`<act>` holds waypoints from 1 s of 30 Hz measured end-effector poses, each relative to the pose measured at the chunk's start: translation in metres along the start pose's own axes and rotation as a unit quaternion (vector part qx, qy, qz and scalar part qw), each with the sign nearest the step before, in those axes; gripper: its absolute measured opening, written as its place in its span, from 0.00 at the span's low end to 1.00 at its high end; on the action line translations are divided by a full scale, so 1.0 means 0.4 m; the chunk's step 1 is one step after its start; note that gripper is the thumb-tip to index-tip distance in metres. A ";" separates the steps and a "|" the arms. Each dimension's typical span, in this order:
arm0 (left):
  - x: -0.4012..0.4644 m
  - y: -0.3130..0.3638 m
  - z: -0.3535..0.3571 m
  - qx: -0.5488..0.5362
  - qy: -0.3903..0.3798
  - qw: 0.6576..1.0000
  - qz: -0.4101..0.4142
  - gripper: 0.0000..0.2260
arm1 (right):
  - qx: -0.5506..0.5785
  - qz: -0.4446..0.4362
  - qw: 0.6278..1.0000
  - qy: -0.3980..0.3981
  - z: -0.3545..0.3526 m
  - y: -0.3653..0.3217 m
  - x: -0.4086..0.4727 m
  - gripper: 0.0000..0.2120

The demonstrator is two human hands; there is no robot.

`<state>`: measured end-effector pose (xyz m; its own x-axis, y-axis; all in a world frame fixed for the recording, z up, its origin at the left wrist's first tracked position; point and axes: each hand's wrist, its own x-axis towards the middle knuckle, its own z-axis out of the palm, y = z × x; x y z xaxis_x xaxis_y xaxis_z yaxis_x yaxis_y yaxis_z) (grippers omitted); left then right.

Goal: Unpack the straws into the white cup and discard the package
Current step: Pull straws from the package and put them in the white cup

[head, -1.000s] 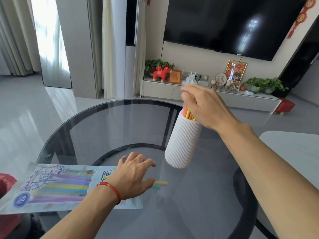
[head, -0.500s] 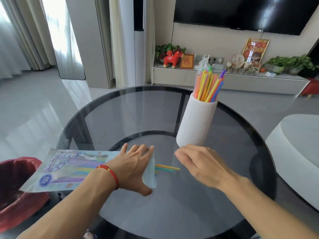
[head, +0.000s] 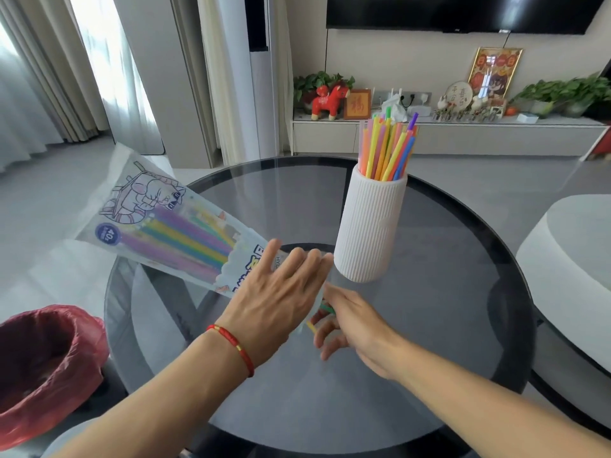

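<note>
My left hand (head: pixel 274 299) holds the printed straw package (head: pixel 172 233) by its open end, lifted off the glass and tilted up toward the left. Its fingers lie flat on top and the thumb is hidden beneath. Just under that hand, my right hand (head: pixel 353 328) pinches a few loose straws (head: pixel 326 308), green and yellow, at the package's mouth. The ribbed white cup (head: pixel 370 226) stands upright on the round glass table (head: pixel 429 325), with several coloured straws (head: pixel 388 150) sticking out of its top.
A bin lined with a red bag (head: pixel 43 365) sits on the floor at the lower left, beside the table. A white round seat (head: pixel 568 259) is close to the table's right edge. A TV cabinet with ornaments runs along the far wall.
My left hand has raised the package off the table and tilted it up to the left. My right hand has come down from the cup and taken hold of the straws at the package's mouth.
</note>
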<state>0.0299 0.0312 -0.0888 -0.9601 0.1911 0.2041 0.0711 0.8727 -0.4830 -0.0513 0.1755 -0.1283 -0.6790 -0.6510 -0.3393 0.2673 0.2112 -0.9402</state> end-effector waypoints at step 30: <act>-0.004 -0.049 0.050 -0.285 -0.103 0.947 -0.110 0.46 | -0.446 -0.200 0.850 0.197 -0.214 -0.113 -0.061 0.09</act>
<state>0.0249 0.0049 -0.0967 -0.9969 -0.0633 0.0467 -0.0582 0.9930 0.1023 -0.1052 0.2442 -0.0802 -0.8171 -0.5430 0.1936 -0.5435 0.6137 -0.5727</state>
